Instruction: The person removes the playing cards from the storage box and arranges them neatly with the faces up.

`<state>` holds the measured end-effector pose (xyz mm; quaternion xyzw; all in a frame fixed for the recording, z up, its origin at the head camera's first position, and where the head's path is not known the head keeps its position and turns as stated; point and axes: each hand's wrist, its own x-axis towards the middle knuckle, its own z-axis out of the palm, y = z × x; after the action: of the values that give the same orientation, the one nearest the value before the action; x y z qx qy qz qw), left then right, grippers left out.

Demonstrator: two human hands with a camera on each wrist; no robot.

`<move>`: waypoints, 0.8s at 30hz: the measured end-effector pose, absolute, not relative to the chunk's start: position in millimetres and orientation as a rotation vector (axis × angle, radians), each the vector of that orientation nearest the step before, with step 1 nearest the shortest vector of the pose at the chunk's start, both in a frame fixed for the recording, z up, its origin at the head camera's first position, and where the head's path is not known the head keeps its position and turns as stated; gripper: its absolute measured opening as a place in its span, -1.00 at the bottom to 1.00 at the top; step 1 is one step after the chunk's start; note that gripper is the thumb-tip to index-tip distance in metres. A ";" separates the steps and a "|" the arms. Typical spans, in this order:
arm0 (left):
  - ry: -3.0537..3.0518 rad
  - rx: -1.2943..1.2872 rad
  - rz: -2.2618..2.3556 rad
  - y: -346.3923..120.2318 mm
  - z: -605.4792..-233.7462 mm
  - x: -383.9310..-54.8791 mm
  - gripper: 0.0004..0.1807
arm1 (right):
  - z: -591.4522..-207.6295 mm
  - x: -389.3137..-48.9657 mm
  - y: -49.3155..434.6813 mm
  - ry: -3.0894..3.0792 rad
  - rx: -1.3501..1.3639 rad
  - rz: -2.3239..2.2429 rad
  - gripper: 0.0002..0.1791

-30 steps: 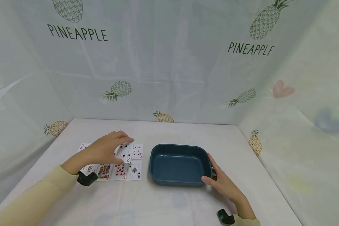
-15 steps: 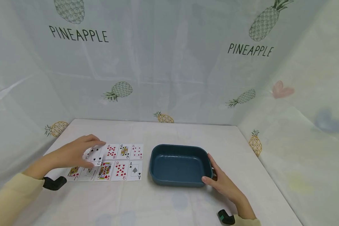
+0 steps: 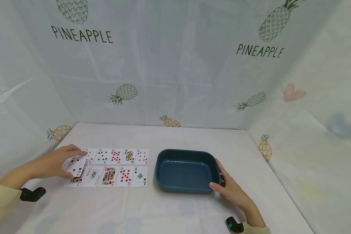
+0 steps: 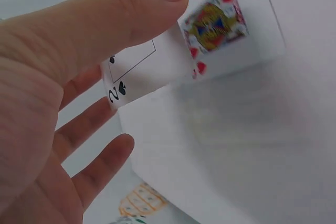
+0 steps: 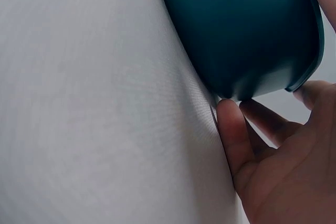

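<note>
My left hand (image 3: 49,164) pinches a two of spades (image 3: 77,166) between thumb and fingertips, over the left end of two rows of face-up playing cards. In the left wrist view the thumb (image 4: 157,3) lies across the face of that card, which overlaps a jack of hearts (image 4: 215,24). A rectangular dark blue dish (image 3: 187,189) sits right of the cards. My right hand (image 3: 232,191) holds its right end, thumb at the front corner and a finger along the side; in the right wrist view, fingertips touch the wall of the dish (image 5: 247,35).
A joker (image 3: 92,176), a king (image 3: 108,176) and an ace of spades (image 3: 139,176) lie in the front row. The back row ends with a six of diamonds (image 3: 142,157). Pineapple-print sheeting (image 3: 175,81) encloses the white table (image 3: 163,214) at back and sides.
My left hand has moved left along the card rows, carrying the two of spades and uncovering the cards to its right. My right hand and the dish have stayed in place.
</note>
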<state>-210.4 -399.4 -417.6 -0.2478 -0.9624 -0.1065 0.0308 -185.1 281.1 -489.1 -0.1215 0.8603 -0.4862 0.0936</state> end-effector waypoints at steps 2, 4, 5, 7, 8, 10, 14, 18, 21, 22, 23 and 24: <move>-2.954 -0.773 -0.320 -407.8 -421.5 -209.1 -0.03 | -488.6 -185.1 281.0 2.555 -0.356 -1.439 0.10; -2.949 -0.779 -0.309 -415.8 -425.8 -207.8 -0.02 | -488.7 -184.6 281.2 2.552 -0.355 -1.441 0.09; -2.959 -0.779 -0.311 -419.4 -427.6 -206.8 -0.01 | -489.0 -184.1 281.4 2.553 -0.354 -1.438 0.09; -2.970 -0.780 -0.316 -427.1 -431.3 -205.6 0.00 | -489.7 -183.2 281.7 2.551 -0.354 -1.438 0.09; -2.974 -0.777 -0.315 -430.6 -433.1 -204.9 0.00 | -489.8 -182.8 281.7 2.551 -0.356 -1.439 0.09; -2.987 -0.781 -0.317 -437.9 -435.5 -203.3 0.00 | -489.4 -182.5 281.5 2.553 -0.364 -1.443 0.09; -3.063 -0.710 -0.281 -449.0 -437.7 -200.7 -0.01 | -488.6 -182.9 280.3 2.557 -0.368 -1.440 0.08; -3.141 -0.657 -0.240 -454.1 -437.2 -199.9 -0.01 | -489.1 -183.3 280.1 2.571 -0.350 -1.415 0.09; -3.147 -0.664 -0.225 -455.2 -438.3 -199.3 -0.02 | -489.1 -183.7 280.4 2.573 -0.355 -1.420 0.09; -3.138 -0.676 -0.222 -455.5 -438.8 -199.1 -0.03 | -489.1 -183.8 280.5 2.572 -0.359 -1.425 0.09; -3.126 -0.694 -0.224 -455.8 -439.5 -198.8 -0.04 | -489.1 -183.9 280.6 2.570 -0.363 -1.431 0.09; -3.115 -0.710 -0.228 -455.7 -440.5 -198.3 -0.05 | -489.0 -183.9 280.7 2.568 -0.364 -1.435 0.08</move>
<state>-198.3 -455.7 -440.5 -0.2215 -0.9721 -0.0710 -0.0308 -183.9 280.7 -489.0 -0.1224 0.8629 -0.4822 0.0887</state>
